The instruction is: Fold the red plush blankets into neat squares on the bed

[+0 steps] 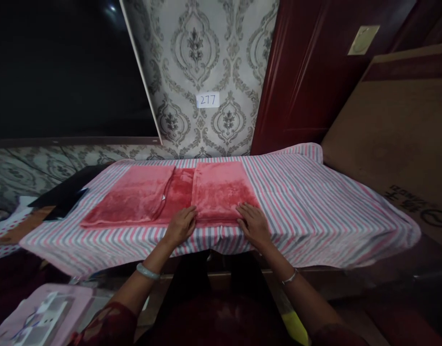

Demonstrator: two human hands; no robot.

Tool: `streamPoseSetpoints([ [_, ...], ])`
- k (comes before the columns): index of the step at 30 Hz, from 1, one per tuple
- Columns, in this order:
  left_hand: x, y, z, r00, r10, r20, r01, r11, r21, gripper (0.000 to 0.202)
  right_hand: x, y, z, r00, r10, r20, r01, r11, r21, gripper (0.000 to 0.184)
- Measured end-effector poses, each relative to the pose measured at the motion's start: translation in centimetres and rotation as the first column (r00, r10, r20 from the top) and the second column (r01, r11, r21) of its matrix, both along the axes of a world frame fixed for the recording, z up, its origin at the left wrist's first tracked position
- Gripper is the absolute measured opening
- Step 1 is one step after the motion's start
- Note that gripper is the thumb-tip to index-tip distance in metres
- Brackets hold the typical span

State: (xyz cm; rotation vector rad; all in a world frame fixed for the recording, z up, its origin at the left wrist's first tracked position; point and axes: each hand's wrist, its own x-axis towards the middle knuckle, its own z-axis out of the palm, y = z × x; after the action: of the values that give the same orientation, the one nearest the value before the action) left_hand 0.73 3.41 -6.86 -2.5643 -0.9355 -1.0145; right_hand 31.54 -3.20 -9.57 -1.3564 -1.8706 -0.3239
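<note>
A red plush blanket [221, 192] lies on a striped cloth, its left and right ends folded inward. Between the two folded panels shows a strip of deeper red pile [180, 190]. My left hand [181, 225] rests at the near left corner of the right panel, fingers stretched along its edge. Flat on the near right part of that same panel is my right hand [254, 224], its fingers apart. Both palms face down, and neither hand visibly grasps the fabric. A small white tag [163, 197] sticks out at the left panel's inner edge.
The pink, grey and white striped cloth [296, 202] covers the table and hangs over its front edge. A large cardboard box [397, 129] stands at the right. A dark television [62, 72] hangs at the left. A pink item [80, 300] sits low on the left.
</note>
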Motion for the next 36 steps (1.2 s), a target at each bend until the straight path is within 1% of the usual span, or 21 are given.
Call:
streamPoseSetpoints([
  [2, -0.1, 0.1, 0.0, 1.000, -0.015, -0.001, 0.015, 1.000, -0.001, 0.026, -0.1, -0.1, 0.0, 1.000, 0.005, -0.006, -0.005, 1.000, 0.005, 0.037],
  [5, -0.2, 0.1, 0.1, 1.000, -0.020, -0.003, 0.020, 0.999, -0.046, 0.028, 0.2, -0.2, 0.1, 1.000, 0.025, -0.015, -0.026, 1.000, -0.012, 0.038],
  [8, -0.2, 0.2, 0.1, 1.000, -0.020, 0.002, 0.021, 0.997, -0.068, 0.029, 0.9, 0.3, 1.0, 0.999, 0.023, -0.043, -0.025, 0.999, -0.026, 0.037],
  [10, -0.2, 0.2, 0.1, 1.000, -0.020, 0.007, 0.020, 0.998, -0.060, 0.028, 1.0, 1.3, 2.4, 0.999, -0.002, -0.052, 0.000, 0.999, -0.037, 0.038],
  [12, -0.2, 0.2, 0.1, 1.000, -0.024, 0.013, 0.025, 0.999, -0.034, 0.027, 0.4, 2.8, 4.3, 1.000, -0.012, -0.021, 0.010, 0.997, -0.072, 0.041],
  [15, 0.0, 0.2, 0.2, 0.999, -0.039, 0.014, 0.039, 0.999, 0.017, 0.027, -2.1, 5.3, 7.0, 0.996, 0.038, 0.080, -0.024, 0.985, -0.169, 0.051],
  [17, 0.1, -0.1, 0.3, 0.999, -0.028, 0.020, 0.027, 0.999, 0.032, 0.027, -4.4, 6.3, 7.8, 0.983, 0.114, 0.143, -0.077, 0.967, -0.242, 0.057],
  [18, 0.2, -0.3, 0.4, 1.000, -0.018, 0.025, 0.017, 0.999, 0.028, 0.026, -5.5, 6.6, 7.8, 0.971, 0.168, 0.170, -0.115, 0.952, -0.283, 0.059],
  [20, 0.2, -1.0, 0.6, 0.999, -0.004, 0.043, 0.004, 1.000, -0.003, 0.025, -7.3, 6.6, 7.1, 0.941, 0.273, 0.202, -0.186, 0.912, -0.366, 0.058],
  [21, 0.2, -1.3, 0.7, 0.998, -0.007, 0.055, 0.009, 0.999, -0.033, 0.025, -7.9, 6.5, 6.5, 0.928, 0.309, 0.206, -0.207, 0.892, -0.402, 0.056],
  [23, 0.0, -1.6, 1.1, 0.995, -0.030, 0.095, 0.043, 0.989, -0.139, 0.023, -8.4, 6.2, 5.4, 0.918, 0.343, 0.198, -0.227, 0.865, -0.447, 0.054],
  [25, -0.3, -0.9, 1.7, 0.983, -0.024, 0.181, 0.073, 0.960, -0.270, 0.020, -8.4, 6.0, 4.7, 0.921, 0.347, 0.177, -0.234, 0.855, -0.462, 0.055],
  [27, -0.5, 1.3, 2.7, 0.949, 0.054, 0.312, 0.072, 0.924, -0.377, 0.021, -8.3, 6.0, 4.6, 0.923, 0.352, 0.156, -0.243, 0.847, -0.473, 0.055],
  [28, -0.5, 3.0, 3.3, 0.913, 0.110, 0.393, 0.073, 0.904, -0.421, 0.021, -8.2, 6.1, 4.6, 0.924, 0.354, 0.147, -0.247, 0.843, -0.478, 0.055],
  [29, -0.3, 5.0, 3.9, 0.862, 0.183, 0.474, 0.078, 0.874, -0.480, 0.021, -8.2, 6.1, 4.7, 0.924, 0.356, 0.139, -0.250, 0.838, -0.484, 0.055],
  [30, 0.0, 7.3, 4.5, 0.801, 0.244, 0.547, 0.124, 0.826, -0.550, 0.022, -8.2, 6.2, 4.8, 0.924, 0.358, 0.131, -0.253, 0.833, -0.491, 0.055],
  [31, 0.5, 9.6, 5.2, 0.732, 0.323, 0.600, 0.211, 0.730, -0.650, 0.024, -8.2, 6.2, 4.9, 0.925, 0.359, 0.124, -0.255, 0.828, -0.500, 0.055],
  [32, 1.1, 11.9, 5.8, 0.678, 0.434, 0.593, 0.295, 0.579, -0.760, 0.028, -8.2, 6.2, 5.0, 0.925, 0.362, 0.116, -0.257, 0.820, -0.512, 0.056],
  [33, 1.9, 14.1, 6.3, 0.675, 0.475, 0.564, 0.327, 0.493, -0.806, 0.031, -8.2, 6.1, 5.1, 0.924, 0.367, 0.108, -0.259, 0.809, -0.528, 0.057],
  [35, 3.5, 17.9, 7.2, 0.674, 0.534, 0.511, 0.360, 0.366, -0.858, 0.036, -8.2, 6.1, 5.4, 0.923, 0.374, 0.089, -0.262, 0.782, -0.565, 0.058],
  [36, 4.4, 19.4, 7.5, 0.667, 0.554, 0.498, 0.368, 0.337, -0.867, 0.039, -8.2, 6.0, 5.5, 0.923, 0.376, 0.078, -0.264, 0.768, -0.584, 0.059],
])
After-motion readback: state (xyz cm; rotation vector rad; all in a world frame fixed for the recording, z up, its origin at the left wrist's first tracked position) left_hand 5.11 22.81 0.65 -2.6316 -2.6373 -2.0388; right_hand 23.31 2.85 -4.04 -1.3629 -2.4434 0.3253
